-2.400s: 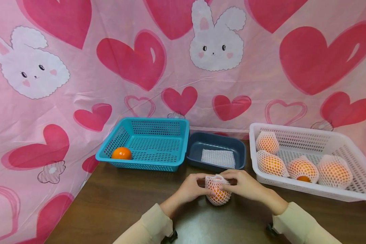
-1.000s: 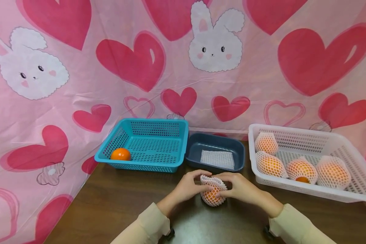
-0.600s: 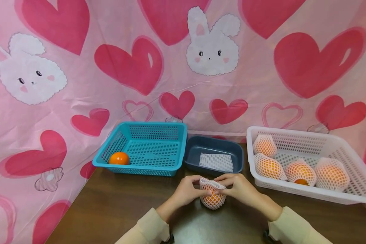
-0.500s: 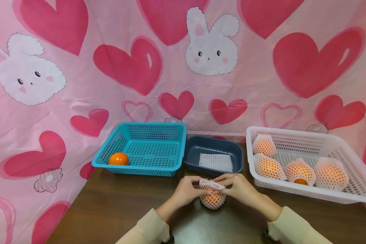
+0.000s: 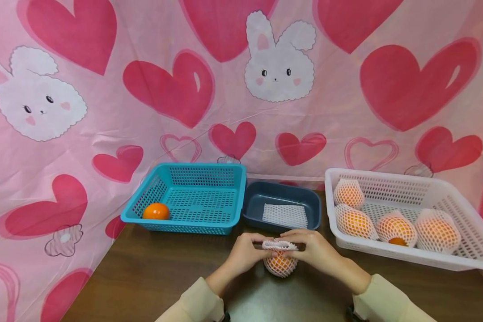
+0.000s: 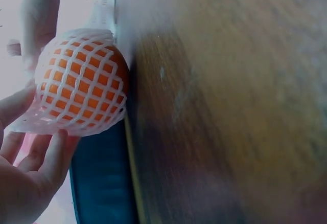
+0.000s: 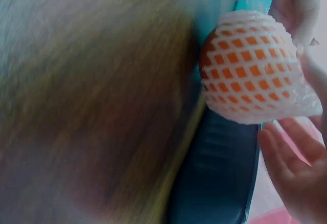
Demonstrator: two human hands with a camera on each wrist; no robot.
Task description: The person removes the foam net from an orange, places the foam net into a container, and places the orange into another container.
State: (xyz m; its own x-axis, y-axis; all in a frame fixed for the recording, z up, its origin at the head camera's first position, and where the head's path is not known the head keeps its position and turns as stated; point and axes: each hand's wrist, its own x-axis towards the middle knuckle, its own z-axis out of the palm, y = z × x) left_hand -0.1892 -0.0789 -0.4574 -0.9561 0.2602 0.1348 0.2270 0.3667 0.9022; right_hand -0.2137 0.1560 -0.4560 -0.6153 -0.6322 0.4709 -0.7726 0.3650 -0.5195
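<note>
An orange point(image 5: 281, 266) sits on the brown table in front of me, wrapped in a white foam net sleeve point(image 5: 279, 245). My left hand point(image 5: 244, 255) pinches the sleeve's upper rim from the left, thumb in front and fingers behind. From the right, my right hand point(image 5: 317, 251) holds the same rim. The left wrist view shows the net point(image 6: 84, 83) stretched over the fruit, with bare orange peel along the side towards the table. In the right wrist view, the sleeve's loose end point(image 7: 306, 104) gathers between the hands.
Behind the hands stands a dark blue tray point(image 5: 251, 197) holding a flat foam net point(image 5: 285, 215). A teal basket point(image 5: 201, 228) on the left contains a bare orange point(image 5: 156, 211). At right, a white basket point(image 5: 390, 250) holds several net-wrapped oranges point(image 5: 356, 222).
The wrapped orange has shifted slightly left with both hands. Its sleeve's upper rim now stands lower and more bunched between the fingers. The baskets and tray have stayed put.
</note>
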